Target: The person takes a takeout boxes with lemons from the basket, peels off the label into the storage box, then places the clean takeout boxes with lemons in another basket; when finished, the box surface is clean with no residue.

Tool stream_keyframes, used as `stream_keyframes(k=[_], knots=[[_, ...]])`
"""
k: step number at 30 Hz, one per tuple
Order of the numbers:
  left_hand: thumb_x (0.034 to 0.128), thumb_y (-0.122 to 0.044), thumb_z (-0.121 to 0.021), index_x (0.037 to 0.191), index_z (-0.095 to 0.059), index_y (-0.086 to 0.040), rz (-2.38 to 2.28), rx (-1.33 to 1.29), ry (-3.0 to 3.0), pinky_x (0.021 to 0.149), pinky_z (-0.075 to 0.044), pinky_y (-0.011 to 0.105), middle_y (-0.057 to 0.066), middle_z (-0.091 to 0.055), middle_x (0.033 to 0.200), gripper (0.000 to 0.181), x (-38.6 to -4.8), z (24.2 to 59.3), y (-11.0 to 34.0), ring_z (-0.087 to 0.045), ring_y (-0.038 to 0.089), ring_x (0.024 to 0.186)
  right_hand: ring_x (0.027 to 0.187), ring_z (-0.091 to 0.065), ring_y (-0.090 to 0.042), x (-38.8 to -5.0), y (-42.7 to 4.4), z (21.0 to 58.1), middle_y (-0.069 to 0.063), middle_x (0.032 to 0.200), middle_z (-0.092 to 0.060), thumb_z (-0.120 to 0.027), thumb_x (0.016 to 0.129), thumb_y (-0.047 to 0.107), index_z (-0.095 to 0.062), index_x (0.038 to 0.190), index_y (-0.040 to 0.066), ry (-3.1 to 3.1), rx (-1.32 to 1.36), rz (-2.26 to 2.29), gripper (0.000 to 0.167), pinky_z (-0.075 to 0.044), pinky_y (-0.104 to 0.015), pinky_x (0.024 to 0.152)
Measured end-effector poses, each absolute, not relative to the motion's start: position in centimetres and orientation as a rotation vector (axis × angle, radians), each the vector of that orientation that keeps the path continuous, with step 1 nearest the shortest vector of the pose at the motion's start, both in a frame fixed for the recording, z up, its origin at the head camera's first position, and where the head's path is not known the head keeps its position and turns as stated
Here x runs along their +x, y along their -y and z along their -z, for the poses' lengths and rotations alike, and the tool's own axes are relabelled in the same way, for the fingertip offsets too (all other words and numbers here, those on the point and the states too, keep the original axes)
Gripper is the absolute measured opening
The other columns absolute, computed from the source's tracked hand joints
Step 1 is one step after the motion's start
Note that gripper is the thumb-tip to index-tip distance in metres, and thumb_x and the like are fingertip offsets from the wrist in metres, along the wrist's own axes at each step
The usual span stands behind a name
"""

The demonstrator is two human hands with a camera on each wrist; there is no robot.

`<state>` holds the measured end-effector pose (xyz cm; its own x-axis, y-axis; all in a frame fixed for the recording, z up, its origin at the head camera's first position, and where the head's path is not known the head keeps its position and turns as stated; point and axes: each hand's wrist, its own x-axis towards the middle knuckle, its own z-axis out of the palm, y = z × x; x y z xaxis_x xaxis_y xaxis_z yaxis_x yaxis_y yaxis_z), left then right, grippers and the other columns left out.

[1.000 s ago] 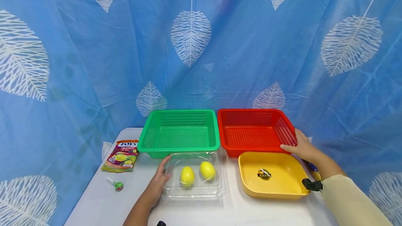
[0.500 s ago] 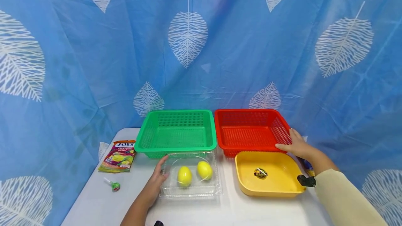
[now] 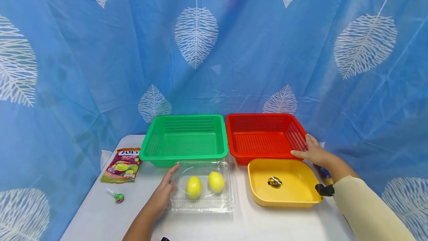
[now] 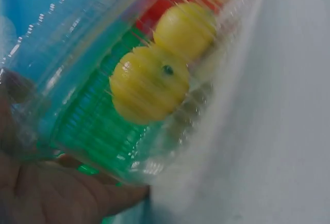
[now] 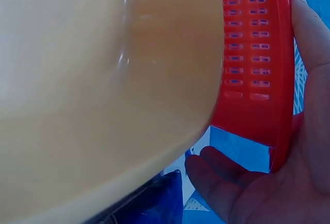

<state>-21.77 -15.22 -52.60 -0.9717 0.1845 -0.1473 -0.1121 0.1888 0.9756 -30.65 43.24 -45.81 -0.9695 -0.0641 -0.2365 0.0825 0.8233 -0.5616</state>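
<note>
Clear box (image 3: 200, 204), touched at left by the spread left hand (image 3: 162, 192), holds lemons (image 3: 216, 182) on the surface (image 3: 240, 220), unmoved since half a second ago; rightward, the red basket (image 3: 260, 156) meets the widely spread right hand (image 3: 315, 154): work seems paused

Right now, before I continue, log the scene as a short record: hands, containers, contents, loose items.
left hand: at the left side of the clear box
right hand: touching the red basket at its right front corner
clear box contents: two lemons
back row: green basket left, red basket right
yellow tub: in front of red basket
far left: candy bag, lollipop
</note>
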Motion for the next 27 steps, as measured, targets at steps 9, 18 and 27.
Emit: stream_keyframes(k=[9,18,27], knots=[[0.1015,-0.009,-0.043,0.145,-0.045,-0.019,-1.756,0.03,-2.363,0.119,-0.017,0.079,0.017,-0.022,0.172,0.045,-20.7,51.1,15.1,-0.007,0.051,0.159,0.148,0.004,-0.066,-30.8,-43.5,46.3,-0.037,0.165,0.02,-0.069,0.092,0.062,0.023,0.158,-0.006,-2.765,0.039,0.879,0.132,-0.019,-0.083,0.111],[0.0945,0.0,-0.038,0.133,-0.04,-0.01,-1.895,-0.032,-2.21,0.094,-0.059,0.061,0.021,-0.012,0.171,0.04,-19.4,48.6,14.9,-0.024,0.06,0.151,0.148,0.006,-0.066,-30.6,-43.7,46.3,-0.037,0.166,0.021,-0.069,0.092,0.062,0.022,0.158,-0.006,-2.754,0.022,0.878,0.131,-0.016,-0.084,0.111],[0.0933,0.0,-0.03,0.139,-0.033,-0.013,-2.072,-0.064,-2.063,0.093,-0.061,0.054,0.014,-0.007,0.173,0.047,-20.9,42.8,14.3,-0.033,0.052,0.152,0.147,0.01,-0.069,-30.8,-43.6,46.3,-0.036,0.166,0.02,-0.067,0.093,0.062,0.021,0.159,-0.005,-2.777,0.015,0.863,0.129,-0.013,-0.087,0.109]])
